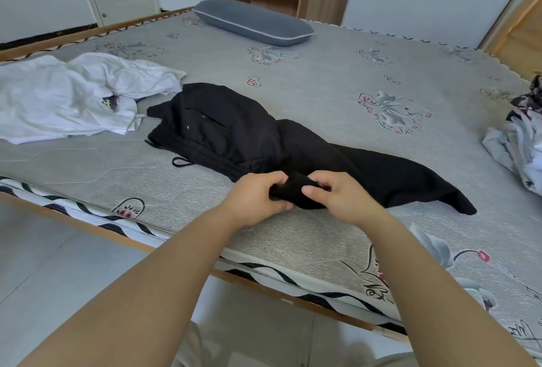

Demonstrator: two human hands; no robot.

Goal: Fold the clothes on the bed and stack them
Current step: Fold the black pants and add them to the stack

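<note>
Black drawstring trousers of soft knit fabric [264, 137] lie across the near side of the grey floral-print mattress [322, 73], waistband to the left, one leg trailing right toward the bed edge. Left hand [258, 199] & right hand [334, 193] both pinch a bunched bit of that black cloth at the near hem, fingers curled round it, thumbs on top. It looks like a leg end or cuff, but I can't tell which part exactly.

Risks from here, as I judge it:
- Grip is on a small wad, not a flat edge, so a pull prob drags the whole garment crooked instead of straightening it.
- Fabric is twisted at mid-leg; folding w/o smoothing first locks the twist in, giving a lumpy fold.
- Loose drawstring [181, 161] sticks out left and may end up hanging out of the fold.
- Crumpled white cotton shirt [73, 96] touches the waistband end; a sideways tug could snag or drag it.
- Trailing leg sits near the mattress edge and could slide off.

No stack started yet.
</note>
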